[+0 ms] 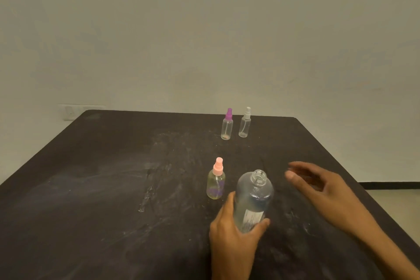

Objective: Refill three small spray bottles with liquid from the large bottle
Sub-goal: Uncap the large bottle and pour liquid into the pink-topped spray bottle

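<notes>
The large clear bottle stands uncapped on the black table, a label on its lower side. My left hand grips its lower body. My right hand hovers just right of the bottle's neck, fingers relaxed and holding nothing. A small spray bottle with a pink cap stands just left of the large bottle and holds pale liquid. Two more small spray bottles stand near the far edge: one with a purple cap, one with a white cap. Both look nearly empty.
The table top is scuffed with pale smears across its middle. Its right edge runs diagonally close behind my right forearm, with floor beyond. A plain wall rises behind the far edge, with a switch plate at the left.
</notes>
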